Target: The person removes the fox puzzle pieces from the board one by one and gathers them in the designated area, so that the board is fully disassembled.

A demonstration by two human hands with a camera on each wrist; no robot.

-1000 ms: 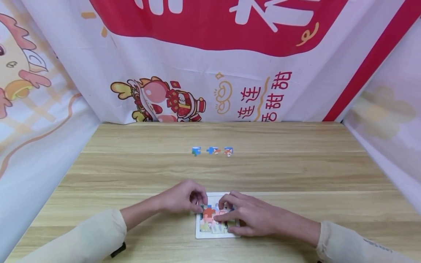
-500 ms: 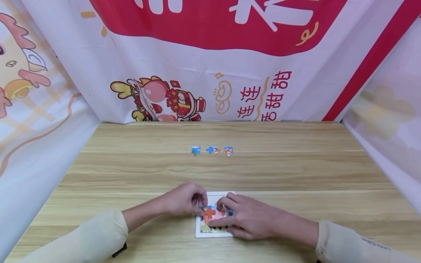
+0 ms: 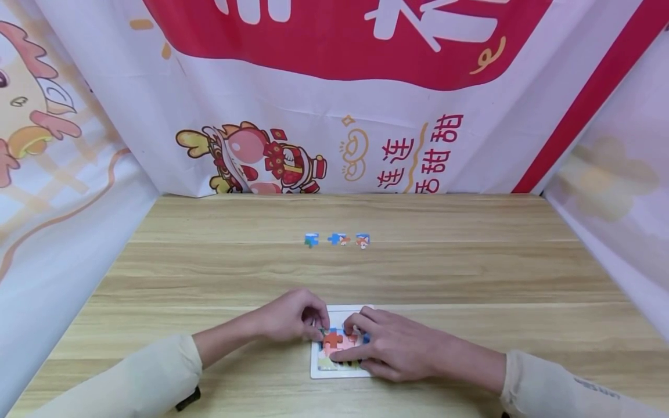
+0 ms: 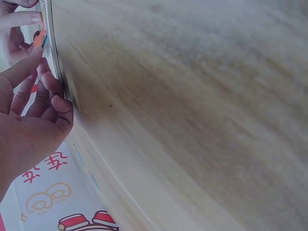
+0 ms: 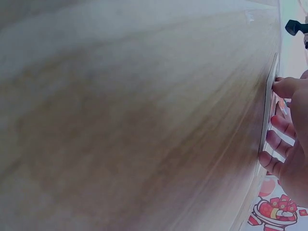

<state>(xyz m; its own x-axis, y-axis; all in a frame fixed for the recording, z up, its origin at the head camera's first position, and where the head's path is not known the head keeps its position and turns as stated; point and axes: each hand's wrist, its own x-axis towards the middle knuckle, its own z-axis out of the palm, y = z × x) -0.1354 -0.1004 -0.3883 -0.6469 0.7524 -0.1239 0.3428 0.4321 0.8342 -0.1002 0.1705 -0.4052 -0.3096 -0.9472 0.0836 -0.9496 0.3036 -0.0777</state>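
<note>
One jigsaw board (image 3: 338, 317) lies on the worktop (image 3: 183, 261) beneath the right hand (image 3: 399, 343), fingers spread; left hand (image 3: 294, 313) curls at its edge, grip indeterminable; pressing pieces (image 3: 334, 338) flat, evenly, appears advisable

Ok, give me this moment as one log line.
left hand: left edge of tray; right hand: over tray's right side; orange piece: between hands; three loose pieces: in row beyond tray
</note>
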